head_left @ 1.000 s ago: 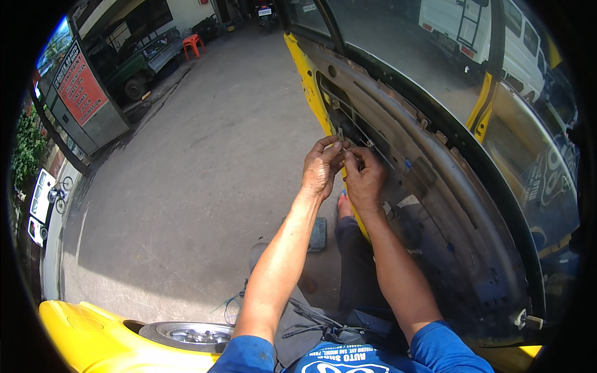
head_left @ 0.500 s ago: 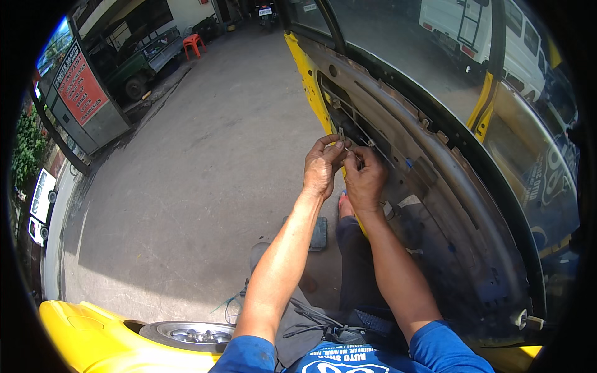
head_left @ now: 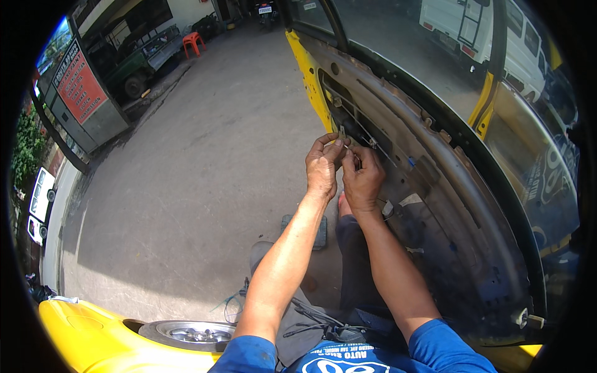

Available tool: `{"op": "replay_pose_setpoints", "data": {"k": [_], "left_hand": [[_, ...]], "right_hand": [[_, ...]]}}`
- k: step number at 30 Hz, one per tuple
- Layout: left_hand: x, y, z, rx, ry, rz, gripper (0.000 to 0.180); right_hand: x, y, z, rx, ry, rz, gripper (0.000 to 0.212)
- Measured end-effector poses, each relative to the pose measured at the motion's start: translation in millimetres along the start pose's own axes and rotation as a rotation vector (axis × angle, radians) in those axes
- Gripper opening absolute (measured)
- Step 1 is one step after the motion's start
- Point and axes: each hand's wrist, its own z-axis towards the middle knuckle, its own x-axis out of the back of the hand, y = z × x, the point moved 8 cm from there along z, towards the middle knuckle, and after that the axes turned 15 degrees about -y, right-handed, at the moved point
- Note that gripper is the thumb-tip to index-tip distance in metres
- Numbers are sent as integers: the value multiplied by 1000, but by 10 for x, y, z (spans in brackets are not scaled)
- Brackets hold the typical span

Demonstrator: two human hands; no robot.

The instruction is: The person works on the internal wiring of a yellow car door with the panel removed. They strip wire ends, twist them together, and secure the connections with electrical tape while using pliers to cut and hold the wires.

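My left hand (head_left: 322,168) and my right hand (head_left: 363,176) meet close together in front of the stripped inner side of a yellow car door (head_left: 429,168). A small light metal piece (head_left: 342,131) sticks up from between the left thumb and fingers. The right thumb and fingers pinch at the same spot, touching or nearly touching it. Its lower part is hidden by the fingers, so its kind cannot be made out. Just beyond, a thin rod (head_left: 360,124) runs inside the opening in the door panel.
Black cables (head_left: 317,323) lie across my lap. A yellow fender (head_left: 87,323) and a wheel (head_left: 193,332) are at lower left. A dark flat block (head_left: 318,233) rests on the concrete near my foot. Farther off stand a red stool (head_left: 194,43) and a pickup (head_left: 146,59).
The hands stay together at almost the same place, with only slight finger movement. The view has shifted a little.
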Motion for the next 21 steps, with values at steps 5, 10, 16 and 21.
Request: {"op": "replay_pose_setpoints", "data": {"k": [5,10,16,21], "left_hand": [[-2,0,-8,20,-5,-5,38],[5,-13,-9,37,-17,2,38],[31,-26,-4,30,-25,3,39],[86,-15,-2,38,-31,-31,39]], "right_hand": [[10,8,-16,16,6,9,9],[14,28,-12,18,5,14,10],[4,25,-6,2,-10,39,10],[-15,8,-21,52,-32,111,14]]}}
